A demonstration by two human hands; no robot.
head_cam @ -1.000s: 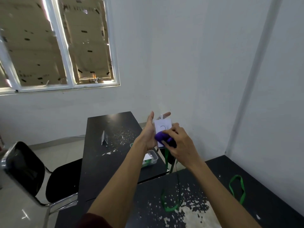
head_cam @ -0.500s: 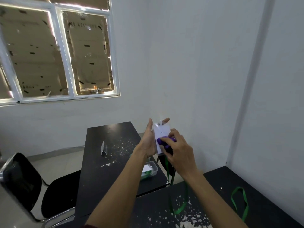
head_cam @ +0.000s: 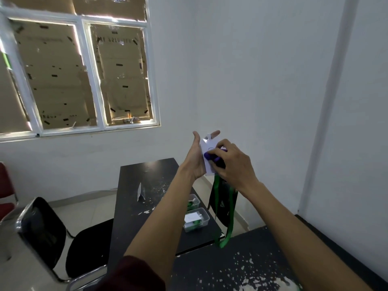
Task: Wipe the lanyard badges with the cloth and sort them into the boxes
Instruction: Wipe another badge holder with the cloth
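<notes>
Badge (head_cam: 207,145): flat white rectangle under bunched purple cloth (head_cam: 209,156).

Daylight leaks round the cardboard (head_cam: 52,80) covering the window (head_cam: 84,76), burning thin glaring strips along its frame. The room is softly, evenly lit, and the white wall (head_cam: 241,70) right of the window reads cool grey. Below the window, the black counter (head_cam: 147,171) carries a pale sheen and the chair (head_cam: 42,234) rim glints. The window frame bows with wide-angle distortion. The white badge (head_cam: 210,168) is washed out and the purple cloth (head_cam: 210,156) is slightly soft.
</notes>
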